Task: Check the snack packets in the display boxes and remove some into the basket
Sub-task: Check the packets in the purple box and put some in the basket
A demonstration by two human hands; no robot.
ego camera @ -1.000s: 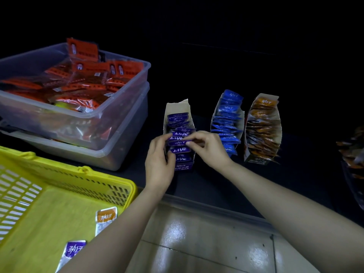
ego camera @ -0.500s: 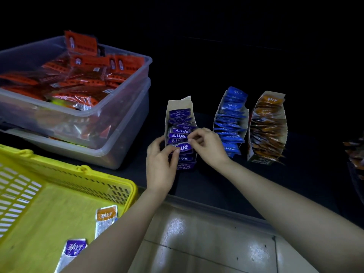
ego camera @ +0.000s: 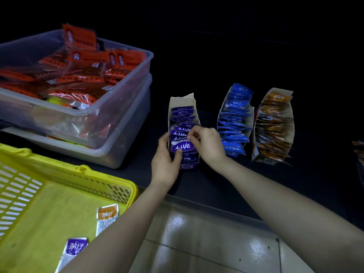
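Three open display boxes stand in a row on the dark shelf: one of purple packets (ego camera: 182, 113), one of blue packets (ego camera: 234, 117), one of orange packets (ego camera: 273, 125). My left hand (ego camera: 165, 160) holds the purple box's left side, its thumb on the front of a tilted purple packet (ego camera: 182, 146). My right hand (ego camera: 206, 144) pinches into the purple row just behind that packet. The yellow basket (ego camera: 65, 180) at lower left holds an orange packet (ego camera: 107, 217) and a purple packet (ego camera: 74, 248).
Two stacked clear plastic tubs (ego camera: 120, 99) with red-orange packets stand at the left, behind the basket. More packets show dimly at the far right edge (ego camera: 357, 148). A pale tiled floor (ego camera: 197, 243) lies below the shelf's front edge.
Both hands have worked further back along the purple row. A purple packet near the front now tilts forward under my left thumb.
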